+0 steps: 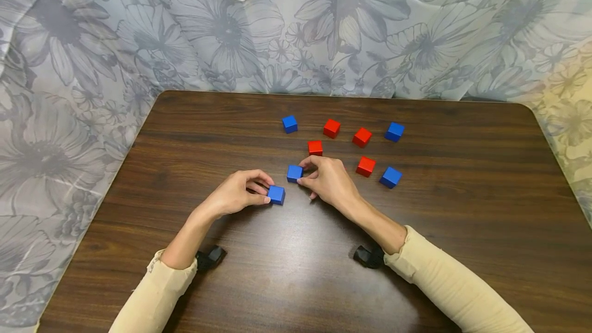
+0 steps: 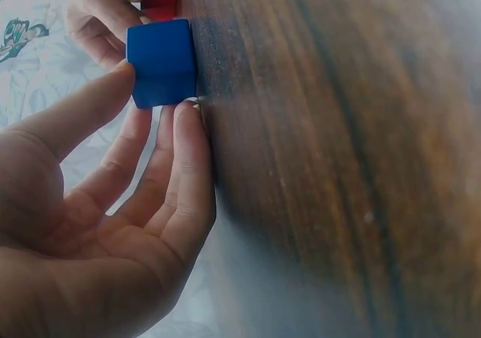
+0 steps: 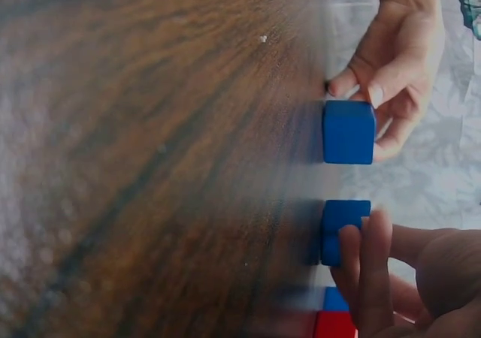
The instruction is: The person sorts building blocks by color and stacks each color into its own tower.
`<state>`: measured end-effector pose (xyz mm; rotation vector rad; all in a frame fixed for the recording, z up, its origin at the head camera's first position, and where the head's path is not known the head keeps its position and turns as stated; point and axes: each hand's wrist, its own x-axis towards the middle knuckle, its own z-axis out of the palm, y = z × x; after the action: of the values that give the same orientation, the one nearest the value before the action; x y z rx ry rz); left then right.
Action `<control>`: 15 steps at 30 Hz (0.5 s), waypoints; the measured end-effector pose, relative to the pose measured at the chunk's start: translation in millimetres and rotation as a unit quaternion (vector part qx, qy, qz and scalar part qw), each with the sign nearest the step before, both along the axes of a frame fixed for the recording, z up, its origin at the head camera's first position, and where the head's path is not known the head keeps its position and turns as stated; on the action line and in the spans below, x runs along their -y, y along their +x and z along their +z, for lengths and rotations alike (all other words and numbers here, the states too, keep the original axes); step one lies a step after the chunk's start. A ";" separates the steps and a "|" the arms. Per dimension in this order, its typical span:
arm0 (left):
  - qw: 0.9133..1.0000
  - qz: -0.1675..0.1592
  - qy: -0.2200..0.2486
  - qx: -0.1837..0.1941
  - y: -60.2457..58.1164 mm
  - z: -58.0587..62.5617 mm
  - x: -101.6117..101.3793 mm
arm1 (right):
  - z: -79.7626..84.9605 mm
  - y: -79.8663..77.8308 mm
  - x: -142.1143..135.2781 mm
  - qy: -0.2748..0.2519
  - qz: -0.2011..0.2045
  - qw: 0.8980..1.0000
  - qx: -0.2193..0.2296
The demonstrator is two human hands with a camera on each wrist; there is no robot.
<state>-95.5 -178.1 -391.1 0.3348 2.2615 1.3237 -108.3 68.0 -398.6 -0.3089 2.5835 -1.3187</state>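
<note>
Two blue cubes are in the hands near the middle of the dark wooden table. My left hand (image 1: pixel 238 192) pinches the nearer blue cube (image 1: pixel 276 195) between thumb and fingers. Close by, up and to the right, my right hand (image 1: pixel 329 181) holds another blue cube (image 1: pixel 294 173) at its right side with thumb and index finger. A small gap separates these cubes. In the left wrist view, the thumb and fingertips meet the edges of the left-hand cube (image 2: pixel 161 64). The right wrist view has both cubes low at the table surface, the right-hand cube (image 3: pixel 340 221) partly behind fingers.
A red cube (image 1: pixel 315 147) sits just behind my right hand. Other red cubes (image 1: pixel 331 128) (image 1: pixel 362 137) (image 1: pixel 366 166) and blue cubes (image 1: pixel 290 124) (image 1: pixel 394 131) (image 1: pixel 390 177) lie scattered behind and to the right. A flowered cloth (image 1: pixel 277 30) hangs beyond the table (image 1: pixel 462 194).
</note>
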 end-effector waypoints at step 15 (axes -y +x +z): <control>0.999 -0.010 -0.027 -0.015 -1.0 2.0 -1.5 | 9.1 3.3 -7.6 0.044 0.019 0.998 -0.046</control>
<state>-96.5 -176.6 -389.1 0.3601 2.3071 1.2528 -105.0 75.6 -389.5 -0.4103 2.6878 -1.1995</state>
